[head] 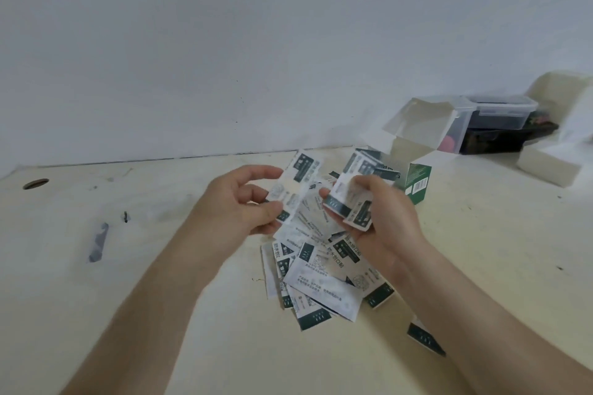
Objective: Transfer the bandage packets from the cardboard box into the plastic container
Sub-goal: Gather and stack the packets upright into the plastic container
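The light was soft, even and fairly bright, casting a cool bluish tint on the wall [224, 42] and only faint shadows on the pale table [321, 362]. The wide-angle lens bowed the table's far edge and stretched the corners. The whole frame was slightly soft, smearing the print on the bandage packets [321, 285] and washing out the clear plastic container [426, 125].

The bandage packets [321, 285] heaped on the bench [481, 250] bear large dark characters reading 防水创口贴, plainest on one in the middle of the pile. A packet at the pile's left edge shows 防水创. The finer print is too small to read. The green cardboard box [417, 183], farther right, carries a white barcode label whose digits are unreadable.
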`<state>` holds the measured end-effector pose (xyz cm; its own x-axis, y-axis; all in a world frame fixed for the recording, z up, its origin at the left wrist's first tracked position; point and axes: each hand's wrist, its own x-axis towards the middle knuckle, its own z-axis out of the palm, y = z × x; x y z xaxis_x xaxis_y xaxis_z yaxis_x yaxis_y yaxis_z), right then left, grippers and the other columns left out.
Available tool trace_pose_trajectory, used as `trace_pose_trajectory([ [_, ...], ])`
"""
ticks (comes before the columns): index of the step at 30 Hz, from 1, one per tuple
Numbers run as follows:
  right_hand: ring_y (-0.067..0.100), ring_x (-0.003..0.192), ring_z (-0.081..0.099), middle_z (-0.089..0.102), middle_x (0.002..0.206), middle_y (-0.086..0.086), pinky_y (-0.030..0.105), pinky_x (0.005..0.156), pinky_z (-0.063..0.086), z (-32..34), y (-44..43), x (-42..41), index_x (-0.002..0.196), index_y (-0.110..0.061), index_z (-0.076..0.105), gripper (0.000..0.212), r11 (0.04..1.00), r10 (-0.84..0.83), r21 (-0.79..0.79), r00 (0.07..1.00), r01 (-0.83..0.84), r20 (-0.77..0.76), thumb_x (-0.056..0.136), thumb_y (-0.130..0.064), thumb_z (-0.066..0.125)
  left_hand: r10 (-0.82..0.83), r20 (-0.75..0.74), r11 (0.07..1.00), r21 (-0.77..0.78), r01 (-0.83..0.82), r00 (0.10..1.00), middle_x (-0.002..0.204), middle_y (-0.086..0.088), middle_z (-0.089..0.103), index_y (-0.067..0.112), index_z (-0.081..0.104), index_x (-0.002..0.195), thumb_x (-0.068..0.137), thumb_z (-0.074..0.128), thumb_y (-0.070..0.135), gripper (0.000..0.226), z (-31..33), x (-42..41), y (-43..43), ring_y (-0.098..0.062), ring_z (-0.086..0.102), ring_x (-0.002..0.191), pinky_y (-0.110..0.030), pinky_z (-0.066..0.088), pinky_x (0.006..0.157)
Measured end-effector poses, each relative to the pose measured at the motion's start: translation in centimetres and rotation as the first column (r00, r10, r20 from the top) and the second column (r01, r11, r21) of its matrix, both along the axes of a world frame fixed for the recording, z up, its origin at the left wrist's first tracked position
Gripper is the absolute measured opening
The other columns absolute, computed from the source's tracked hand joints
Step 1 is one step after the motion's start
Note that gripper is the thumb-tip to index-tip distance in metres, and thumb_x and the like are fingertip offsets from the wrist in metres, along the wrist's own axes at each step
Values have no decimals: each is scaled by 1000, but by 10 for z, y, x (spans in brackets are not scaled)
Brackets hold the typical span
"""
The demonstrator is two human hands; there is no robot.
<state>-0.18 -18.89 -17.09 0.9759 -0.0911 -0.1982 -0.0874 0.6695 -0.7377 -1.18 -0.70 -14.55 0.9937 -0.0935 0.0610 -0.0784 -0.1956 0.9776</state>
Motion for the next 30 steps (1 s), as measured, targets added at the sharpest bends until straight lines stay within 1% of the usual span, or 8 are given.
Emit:
trace_pose_trajectory([
  [5,37,102,69,70,112,23,47,88,56,-9,20,-3,118,-8,65,43,954,300,-25,953,-299,37,96,-41,51,117,121,982,133,-133,986,78,3,70,31,61,116,83,70,5,43,-20,0,-34,-13,70,64,-36,59,70],
  [8,37,95,69,69,109,25,49,81,57,-12,22,-3,112,-5,67,28,960,262,-110,964,-256,49,93,-25,60,110,274,934,300,-194,955,78,9,60,40,58,117,80,73,17,46,-29,-3,-39,-13,66,67,-35,57,69],
  [12,22,70,69,72,83,12,36,68,55,-11,19,-2,88,-8,71,17,973,215,-109,972,-204,93,94,-10,56,-50,434,807,548,-220,900,101,20,43,44,39,135,76,70,29,68,-36,-9,-46,-1,52,86,-17,45,75],
  [16,27,70,66,68,77,16,34,58,54,-8,18,-6,85,-5,66,10,934,267,-260,962,-246,51,91,-8,58,-251,440,709,690,-146,862,147,23,2,47,3,148,70,76,41,108,-36,-7,-37,-2,5,136,-21,33,102],
  [20,21,54,57,54,63,13,25,46,44,-11,26,-14,75,-7,51,14,801,403,-469,915,-372,-37,88,-3,56,-321,310,628,777,-44,895,145,31,-34,58,-21,138,62,82,50,129,-32,-6,-29,2,-30,137,-29,13,112],
  [23,24,61,54,49,73,17,31,54,43,-14,30,-16,85,-2,51,6,762,478,-480,878,-435,-36,86,4,49,-370,309,614,789,-19,876,150,31,-22,57,-11,141,59,83,50,125,-32,-5,-26,-2,-17,142,-34,17,118],
  [27,23,70,66,62,80,18,29,57,49,-12,27,-12,105,4,58,24,789,535,-383,843,-480,46,89,9,41,-433,452,638,765,-90,780,152,20,5,43,18,147,65,70,37,97,-36,-7,-29,-4,10,138,-30,30,112],
  [30,29,70,59,56,79,18,29,56,45,-5,21,-13,98,-2,59,18,763,587,-392,805,-513,89,91,5,44,-454,526,685,722,-95,719,149,19,18,40,27,144,67,66,31,88,-34,-10,-33,-5,23,133,-30,40,104],
])
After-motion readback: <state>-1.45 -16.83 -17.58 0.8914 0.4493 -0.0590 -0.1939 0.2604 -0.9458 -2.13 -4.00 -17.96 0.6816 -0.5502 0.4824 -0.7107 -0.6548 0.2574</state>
